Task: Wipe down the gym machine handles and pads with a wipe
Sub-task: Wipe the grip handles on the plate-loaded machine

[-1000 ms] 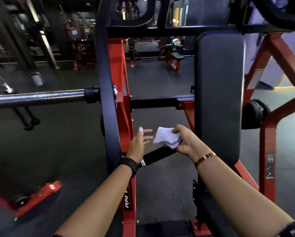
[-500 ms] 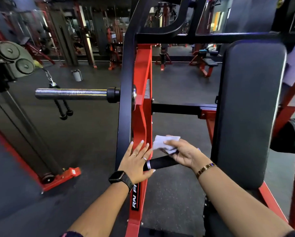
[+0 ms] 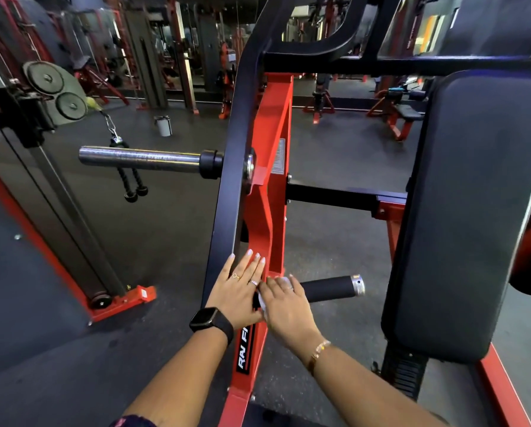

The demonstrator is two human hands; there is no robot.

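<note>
The left hand (image 3: pixel 241 288) lies flat with straight fingers on the red frame upright (image 3: pixel 267 195), its fingertips reaching the edge of the black lever arm (image 3: pixel 230 180) just beside it. The right hand (image 3: pixel 285 306) curls over the inner end of the black handle (image 3: pixel 328 288), holding the white wipe (image 3: pixel 262 302) pressed against the grip. The two hands touch at the knuckles.

The outer stretch of the handle is bare up to its silver end cap (image 3: pixel 358 285). Between that cap and the near edge of the tall black back pad (image 3: pixel 473 211) there is a narrow gap of open floor (image 3: pixel 335 248). Above the hands, a chrome weight horn (image 3: pixel 141 158) juts out to the left from the lever arm, with free floor beneath it. A cable machine (image 3: pixel 42 180) stands well apart on the left, its rope attachment (image 3: pixel 131 183) hanging.

Most of the wipe is covered by the right hand; only small white slivers show at the fingers and the palm edge. The handle's joint with the frame is hidden under both hands. The back pad is cut off at the right edge, and the machine's top runs out of view.
</note>
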